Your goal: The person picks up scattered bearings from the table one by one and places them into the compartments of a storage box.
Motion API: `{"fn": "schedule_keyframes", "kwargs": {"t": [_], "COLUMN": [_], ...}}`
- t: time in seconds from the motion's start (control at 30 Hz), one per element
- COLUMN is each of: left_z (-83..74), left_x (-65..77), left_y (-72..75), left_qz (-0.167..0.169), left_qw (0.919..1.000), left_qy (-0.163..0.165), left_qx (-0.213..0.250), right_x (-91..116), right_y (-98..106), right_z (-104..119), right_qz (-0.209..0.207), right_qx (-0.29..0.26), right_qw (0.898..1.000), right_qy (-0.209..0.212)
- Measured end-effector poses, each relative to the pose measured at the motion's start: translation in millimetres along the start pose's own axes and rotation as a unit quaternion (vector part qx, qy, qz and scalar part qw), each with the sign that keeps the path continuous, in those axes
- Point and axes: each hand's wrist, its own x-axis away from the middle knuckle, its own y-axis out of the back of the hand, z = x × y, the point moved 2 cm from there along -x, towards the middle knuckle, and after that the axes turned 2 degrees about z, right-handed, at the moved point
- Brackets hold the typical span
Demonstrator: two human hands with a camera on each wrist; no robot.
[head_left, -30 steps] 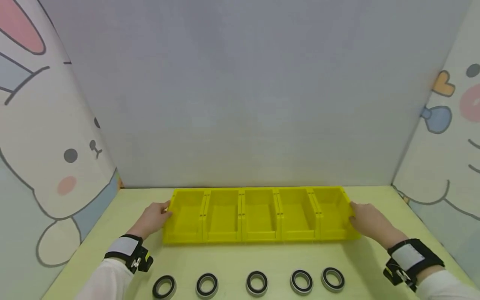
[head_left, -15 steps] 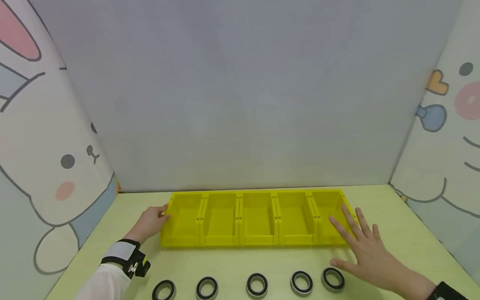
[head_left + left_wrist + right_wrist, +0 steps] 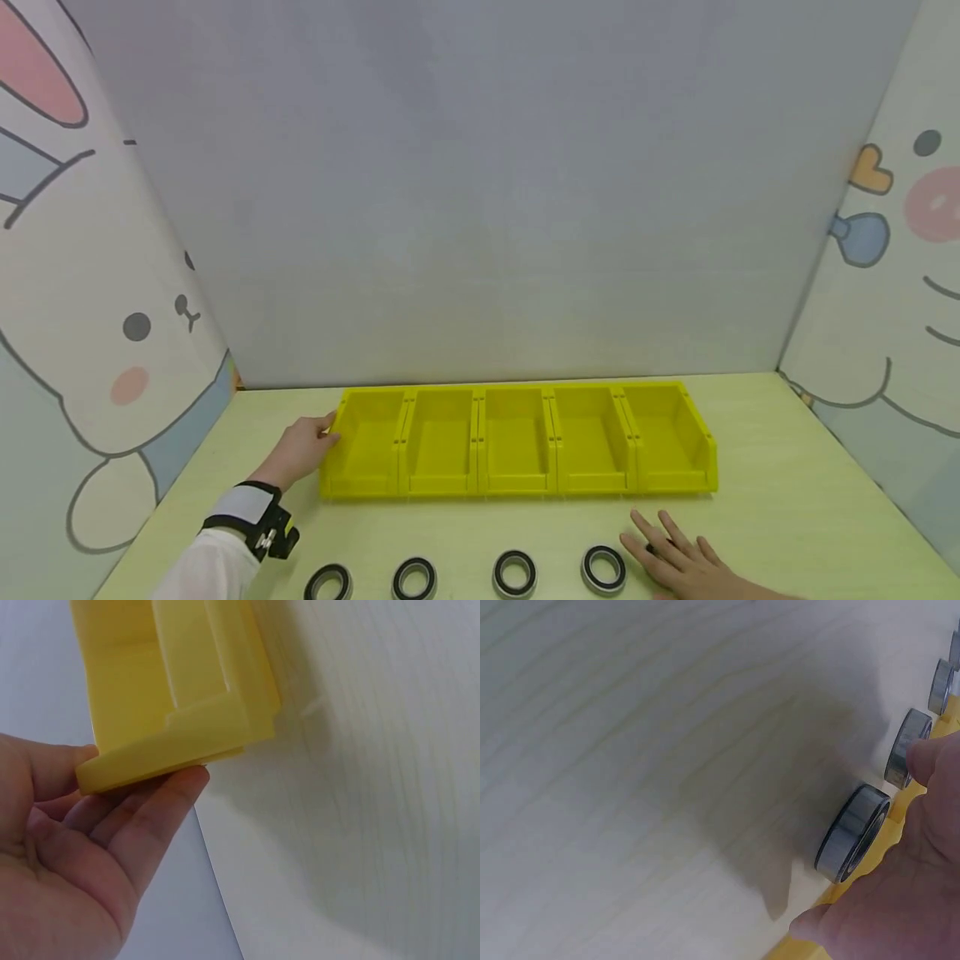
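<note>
Left hand (image 3: 300, 450) pinches one yellow plastic five-compartment tray (image 3: 520, 483) at its left end; right hand (image 3: 681, 565), fingers spread, overlies one of five black-and-silver ring bearings (image 3: 845, 836).

"What do you wear on the left?"

"A wide black fabric-looking strap (image 3: 266, 490), bearing a pale grey, roughly rectangular patch (image 3: 243, 502)."

"And the chunky part beside that strap?"

"My small, black, boxy camera unit (image 3: 282, 537), mounted at the strap's inner side, with silvery metal fittings (image 3: 266, 541) and a fleck of yellow-green (image 3: 289, 526)."

"Elbow-ward of the strap?"

"My white, softly creased cloth sleeve (image 3: 206, 571). Finger-ward of the strap, my left hand (image 3: 298, 452) is bare."

"Your right hand (image 3: 686, 573)?"

"Bare too, fingers and thumb uncovered."
</note>
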Motion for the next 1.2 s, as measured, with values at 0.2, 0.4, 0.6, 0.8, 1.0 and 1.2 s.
{"fn": "schedule_keyframes", "kwargs": {"t": [0.2,0.4,0.6,0.8,1.0,1.2], "left_z": [-7.8,-17.9,-28.8,-36.7,-36.9,-35.2], "left_x": [2.4,2.8,-1.9,-6.5,-8.5,-9.3], "left_y": [0.2,5.8,12.7,15.8,15.0,14.0], "left_qz": [-0.003,0.020,0.057,0.071,0.071,0.068], "left_qw": [0.9997,0.9984,0.9942,0.9896,0.9892,0.9891], "left_qy": [0.013,0.041,0.061,0.089,0.101,0.106], "left_qx": [-0.020,-0.032,-0.067,-0.087,-0.079,-0.077], "right_x": [0,-8,-10,-12,-18,-26], "right_y": [-1,6,25,49,68,119], "right_z": [-5,-13,2,21,28,44], "right_qz": [0.013,0.070,0.061,0.076,0.103,0.158], "right_qx": [0.041,0.046,0.095,0.075,0.065,0.100], "right_qw": [0.995,0.993,0.990,0.992,0.992,0.982], "right_qy": [0.088,0.079,0.082,0.064,0.040,0.026]}}
